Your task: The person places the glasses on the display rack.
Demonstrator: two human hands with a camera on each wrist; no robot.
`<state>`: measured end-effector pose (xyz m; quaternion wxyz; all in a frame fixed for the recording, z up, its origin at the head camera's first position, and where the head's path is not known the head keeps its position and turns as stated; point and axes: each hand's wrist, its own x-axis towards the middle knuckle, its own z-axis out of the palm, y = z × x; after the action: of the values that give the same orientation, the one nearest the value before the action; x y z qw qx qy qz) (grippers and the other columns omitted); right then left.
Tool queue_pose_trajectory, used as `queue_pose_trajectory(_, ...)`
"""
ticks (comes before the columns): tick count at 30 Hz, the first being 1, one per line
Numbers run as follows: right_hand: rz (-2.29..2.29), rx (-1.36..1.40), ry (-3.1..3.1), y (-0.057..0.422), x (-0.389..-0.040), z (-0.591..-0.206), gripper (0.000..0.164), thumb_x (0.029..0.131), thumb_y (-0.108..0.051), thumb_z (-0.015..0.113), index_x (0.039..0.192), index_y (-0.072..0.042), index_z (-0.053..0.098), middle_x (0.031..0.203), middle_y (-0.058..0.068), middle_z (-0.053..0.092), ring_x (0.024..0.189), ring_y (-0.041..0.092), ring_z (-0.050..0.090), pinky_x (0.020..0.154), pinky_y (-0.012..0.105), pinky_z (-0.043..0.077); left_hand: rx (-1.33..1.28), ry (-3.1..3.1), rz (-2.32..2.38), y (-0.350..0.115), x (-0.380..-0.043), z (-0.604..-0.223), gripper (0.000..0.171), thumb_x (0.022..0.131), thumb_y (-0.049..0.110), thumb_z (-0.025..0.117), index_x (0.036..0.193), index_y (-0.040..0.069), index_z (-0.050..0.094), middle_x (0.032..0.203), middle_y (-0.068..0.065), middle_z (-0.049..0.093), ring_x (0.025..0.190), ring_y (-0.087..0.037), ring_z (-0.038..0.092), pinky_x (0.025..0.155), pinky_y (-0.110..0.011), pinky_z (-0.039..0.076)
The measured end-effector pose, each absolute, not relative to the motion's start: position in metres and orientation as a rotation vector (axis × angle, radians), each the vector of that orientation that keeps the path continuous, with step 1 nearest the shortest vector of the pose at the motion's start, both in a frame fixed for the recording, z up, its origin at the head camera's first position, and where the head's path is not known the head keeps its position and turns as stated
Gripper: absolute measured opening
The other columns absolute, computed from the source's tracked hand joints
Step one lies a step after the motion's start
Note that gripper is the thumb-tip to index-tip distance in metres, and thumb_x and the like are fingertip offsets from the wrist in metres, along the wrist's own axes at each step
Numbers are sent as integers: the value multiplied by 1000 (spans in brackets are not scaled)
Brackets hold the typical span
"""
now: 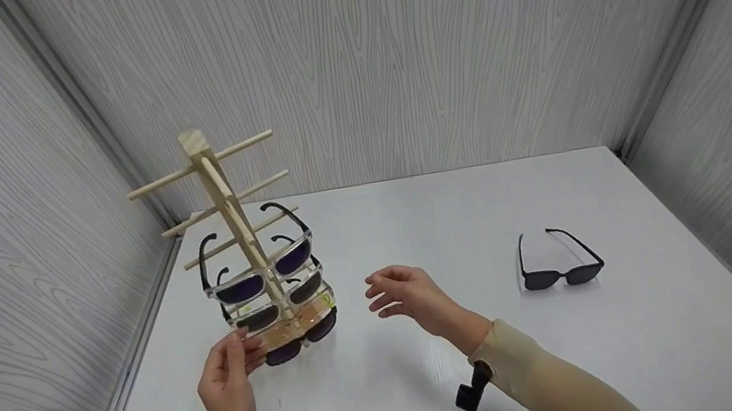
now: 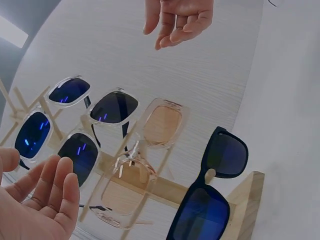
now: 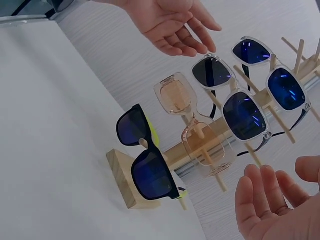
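A wooden display rack carries several sunglasses on its pegs. Uppermost hangs a clear-framed pair with black temples; below it are clear-framed sunglasses with dark lenses, a transparent pair with orange lenses and, lowest, black-framed sunglasses. My left hand is beside the lower pairs, its fingers loosely bent and near the rim of the dark-lensed clear pair; whether they touch it I cannot tell. My right hand hovers right of the rack with relaxed fingers, holding nothing.
Another black pair of sunglasses lies unfolded on the right of the white table. Grey wood-grain panels enclose the back and sides. The rack's upper pegs stick out to both sides. A black strap device is on my right wrist.
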<state>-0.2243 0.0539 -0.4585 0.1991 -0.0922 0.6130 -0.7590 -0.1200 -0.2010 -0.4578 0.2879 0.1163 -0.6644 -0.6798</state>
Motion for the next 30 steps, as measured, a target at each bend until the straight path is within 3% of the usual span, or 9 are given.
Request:
queue_pose_trajectory(17,-2141,-132,1713,103,-209,-496,26,91,-23,61,108,-3,60,98,12,63,88,27,64,80,39,51,373,-1889,-1964,-167,-125,-491,32,97,24,51,99,-6,60,87,-16,65,75,-21,64,65,-26,53)
queue_pose_trajectory(24,-2152,-47,1735,124,-203,-511,34,91,-26,62,113,1,58,98,12,62,89,26,63,78,37,52,333,-1888,-1998,-155,-127,-500,35,95,30,53,103,-3,63,84,-14,64,73,-21,64,63,-25,53)
queue_pose_trajectory(30,-2153,4,1766,143,-196,-521,32,92,-24,60,113,0,57,99,12,61,88,25,63,78,36,51,326,-1934,-2022,-143,-129,-505,35,95,33,53,101,1,65,84,-14,65,74,-24,64,64,-27,54)
